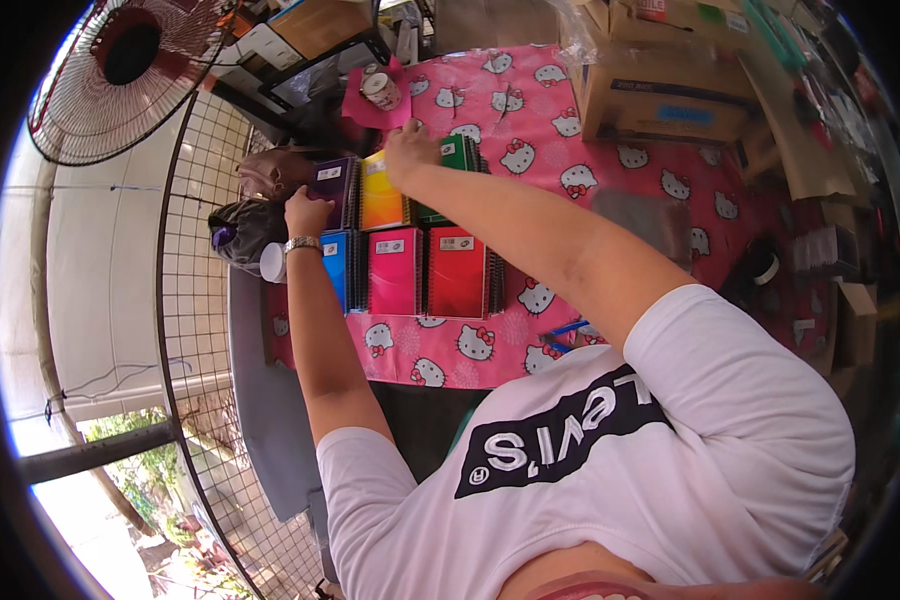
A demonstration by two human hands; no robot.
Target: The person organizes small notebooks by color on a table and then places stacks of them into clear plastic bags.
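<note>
Spiral notebooks lie in two rows on the table. The far row has a purple notebook (335, 186), a yellow notebook (378, 197) and a green notebook (454, 153). In the near row are a blue notebook (336, 262), a pink notebook (395, 270) and a red notebook (458, 275). My left hand (308, 211) closes on the purple notebook's left edge, its thumb over the cover. My right hand (410, 155) is curled at the yellow notebook's upper right corner; its fingertips are partly hidden. My right forearm covers part of the green notebook.
A pink patterned cloth (475, 342) covers the table. Beyond the notebooks stands a small roll (379, 90) on a pink sheet. Cardboard boxes (660, 105) fill the far right. A white lid (273, 263) and dark bag (245, 232) sit at left, beside a wire grille (198, 300) and fan (130, 55).
</note>
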